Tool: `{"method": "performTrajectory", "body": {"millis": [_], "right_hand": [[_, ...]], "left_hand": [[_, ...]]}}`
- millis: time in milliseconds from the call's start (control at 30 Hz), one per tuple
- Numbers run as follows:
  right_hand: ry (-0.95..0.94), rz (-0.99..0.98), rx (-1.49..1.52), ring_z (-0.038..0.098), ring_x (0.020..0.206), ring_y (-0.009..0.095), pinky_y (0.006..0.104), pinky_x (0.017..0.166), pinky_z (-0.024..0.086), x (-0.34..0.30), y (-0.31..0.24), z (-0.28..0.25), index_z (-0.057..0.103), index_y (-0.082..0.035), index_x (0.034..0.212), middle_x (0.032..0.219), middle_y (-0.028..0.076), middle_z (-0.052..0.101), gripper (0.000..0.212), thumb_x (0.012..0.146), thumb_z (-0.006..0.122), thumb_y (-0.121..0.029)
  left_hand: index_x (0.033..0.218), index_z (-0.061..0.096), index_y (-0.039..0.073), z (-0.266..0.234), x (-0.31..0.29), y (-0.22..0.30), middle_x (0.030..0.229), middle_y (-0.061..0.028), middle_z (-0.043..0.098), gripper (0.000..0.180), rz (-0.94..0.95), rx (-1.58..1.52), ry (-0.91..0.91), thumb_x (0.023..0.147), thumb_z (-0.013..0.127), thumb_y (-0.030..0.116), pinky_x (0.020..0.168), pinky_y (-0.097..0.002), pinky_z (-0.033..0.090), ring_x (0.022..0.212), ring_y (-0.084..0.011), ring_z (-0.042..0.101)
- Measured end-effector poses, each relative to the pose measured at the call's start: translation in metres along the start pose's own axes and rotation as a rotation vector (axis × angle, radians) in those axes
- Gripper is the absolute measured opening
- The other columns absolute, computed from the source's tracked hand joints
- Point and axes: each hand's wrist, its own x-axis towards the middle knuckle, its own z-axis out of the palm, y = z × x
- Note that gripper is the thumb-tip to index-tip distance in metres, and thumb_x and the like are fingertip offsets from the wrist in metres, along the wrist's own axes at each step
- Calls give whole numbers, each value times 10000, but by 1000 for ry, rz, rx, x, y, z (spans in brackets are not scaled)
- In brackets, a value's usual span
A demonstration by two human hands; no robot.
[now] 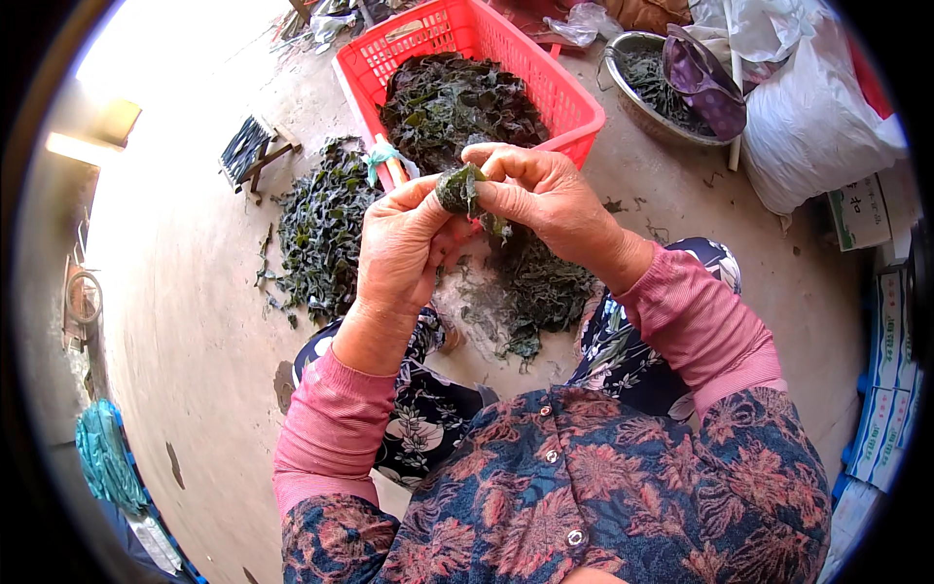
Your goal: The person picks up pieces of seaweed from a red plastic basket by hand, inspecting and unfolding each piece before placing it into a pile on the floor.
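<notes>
Head view: the left hand [404, 234] and the right hand [559, 200] meet near the middle, close to the near end of a red plastic basket [569, 136], with a small dark green piece of seaweed [459, 189] between them; the fingers of the left hand are pinched on its left side, thumb uppermost, while the thumb and forefinger of the right hand grip its other side, so both sets of fingers are closed on the same piece; a thin strip of it hangs below the right thumb. Beyond the hands, the basket, with slotted walls and a teal tie [381, 159] at its near left corner, holds a heap of dark leafy seaweed [462, 102]; to its left, a broad pile of seaweed [329, 234] lies on the concrete floor [195, 321], near a low folding stool [251, 154]; another, more stringy pile of seaweed [550, 292] lies on the floor between the legs, below the right hand. Farther right stands a round basin [671, 125] with more seaweed inside, a purple dotted cloth [702, 83] draped over its right side; a large white sack [812, 117] bulges just beside it. Pink sleeves [336, 419] cover the forearms; the trousers [418, 428] are navy with pale flowers.
</notes>
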Motion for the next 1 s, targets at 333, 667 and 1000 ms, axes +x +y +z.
{"method": "performTrajectory", "body": {"millis": [333,667,1000], "right_hand": [[68,230,413,473,666,38,192,596,374,-1,-2,5,597,-12,778,733,-11,561,132,813,543,-127],[52,421,426,417,470,43,176,420,317,3,13,-3,554,-39,696,609,-8,529,119,768,557,-134],[50,437,189,468,492,56,183,408,354,2,11,-1,543,-40,708,626,-3,527,212,837,514,-206]], "left_hand": [[1106,539,-2,6,0,-10,697,-6,557,347,167,86,-48,773,618,59,410,-146,316,500,-30,431],[1129,532,24,10,-3,-16,653,24,526,400,178,278,36,740,627,14,411,-148,329,478,-21,417],[951,595,-23,9,0,-12,662,-55,600,224,87,237,144,754,633,77,396,-158,377,446,-64,497]]}}
